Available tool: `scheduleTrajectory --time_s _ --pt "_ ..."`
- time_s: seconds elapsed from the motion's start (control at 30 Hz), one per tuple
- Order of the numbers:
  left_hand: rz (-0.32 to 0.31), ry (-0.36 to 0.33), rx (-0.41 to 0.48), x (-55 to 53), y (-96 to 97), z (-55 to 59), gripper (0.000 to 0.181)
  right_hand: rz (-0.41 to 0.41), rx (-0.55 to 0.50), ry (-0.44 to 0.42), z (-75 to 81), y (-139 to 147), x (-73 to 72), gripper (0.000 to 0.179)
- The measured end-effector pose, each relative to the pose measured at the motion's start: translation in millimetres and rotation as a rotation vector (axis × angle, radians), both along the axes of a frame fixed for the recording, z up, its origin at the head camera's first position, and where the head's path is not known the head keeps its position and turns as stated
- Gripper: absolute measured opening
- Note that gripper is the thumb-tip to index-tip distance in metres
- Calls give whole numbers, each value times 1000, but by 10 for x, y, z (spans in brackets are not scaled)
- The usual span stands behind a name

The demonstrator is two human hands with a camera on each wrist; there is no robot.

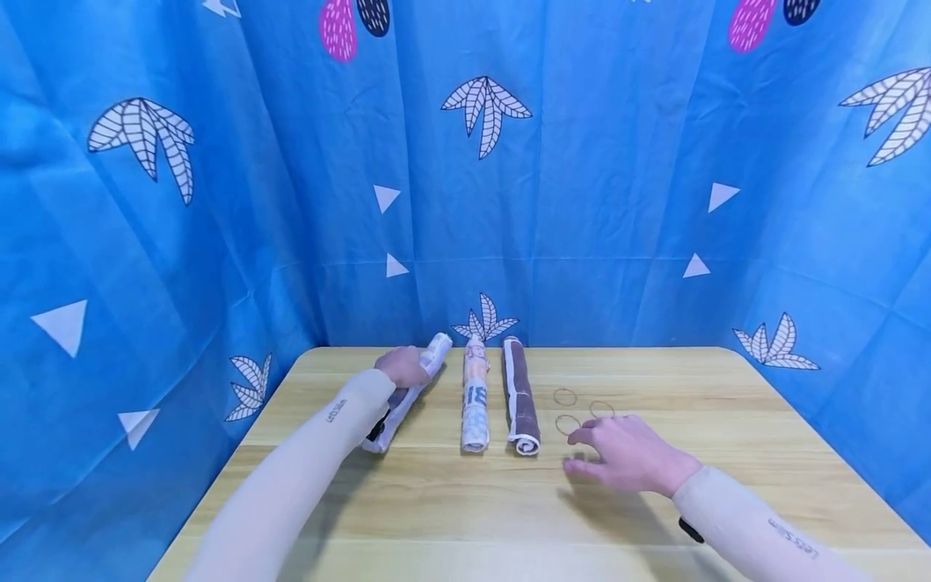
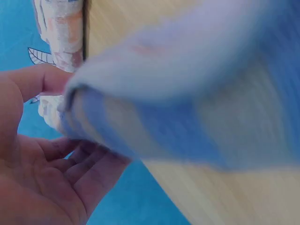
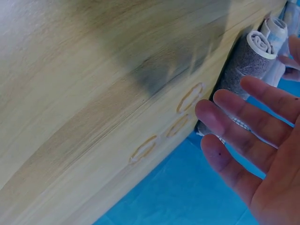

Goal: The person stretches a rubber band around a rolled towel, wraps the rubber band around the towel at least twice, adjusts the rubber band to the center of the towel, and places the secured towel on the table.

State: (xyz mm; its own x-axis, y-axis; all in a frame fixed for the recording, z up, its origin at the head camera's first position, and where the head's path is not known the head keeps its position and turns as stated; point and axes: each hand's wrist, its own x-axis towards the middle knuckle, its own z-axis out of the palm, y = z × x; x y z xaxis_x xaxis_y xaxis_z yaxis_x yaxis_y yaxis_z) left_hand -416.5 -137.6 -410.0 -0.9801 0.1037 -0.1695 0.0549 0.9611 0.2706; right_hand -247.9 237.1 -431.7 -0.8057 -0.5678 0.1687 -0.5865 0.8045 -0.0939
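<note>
My left hand (image 1: 402, 368) grips a rolled towel (image 1: 436, 352) lying slantwise at the left of the table. In the left wrist view, this towel's blue and pale stripes (image 2: 176, 126) show, with the thumb on one side and the fingers curled beneath. My right hand (image 1: 633, 457) hovers over the table's right half, fingers spread and holding nothing. Just beyond its fingertips lie three thin tan rings like rubber bands (image 1: 556, 424). Between the hands lie two more rolled towels, a pale printed one (image 1: 475, 404) and a brown one with white edging (image 1: 521, 396).
The wooden table (image 1: 465, 517) has rounded far corners. A blue curtain (image 1: 604, 202) with leaf and triangle prints hangs along its back and sides. The towels' far ends reach close to the table's back edge.
</note>
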Motion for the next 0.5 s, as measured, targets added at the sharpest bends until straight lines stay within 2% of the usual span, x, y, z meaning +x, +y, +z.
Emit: scheduleTrajectory --time_s 0.17,0.37,0.5 --pt "34 -18 31 104 -1 21 62 -10 -5 -17 4 -4 -8 46" --pt "-27 74 46 243 -21 23 73 -16 -9 -25 4 -1 2 45" --pt "-51 108 121 303 -27 -22 72 -31 -13 -27 4 11 7 44"
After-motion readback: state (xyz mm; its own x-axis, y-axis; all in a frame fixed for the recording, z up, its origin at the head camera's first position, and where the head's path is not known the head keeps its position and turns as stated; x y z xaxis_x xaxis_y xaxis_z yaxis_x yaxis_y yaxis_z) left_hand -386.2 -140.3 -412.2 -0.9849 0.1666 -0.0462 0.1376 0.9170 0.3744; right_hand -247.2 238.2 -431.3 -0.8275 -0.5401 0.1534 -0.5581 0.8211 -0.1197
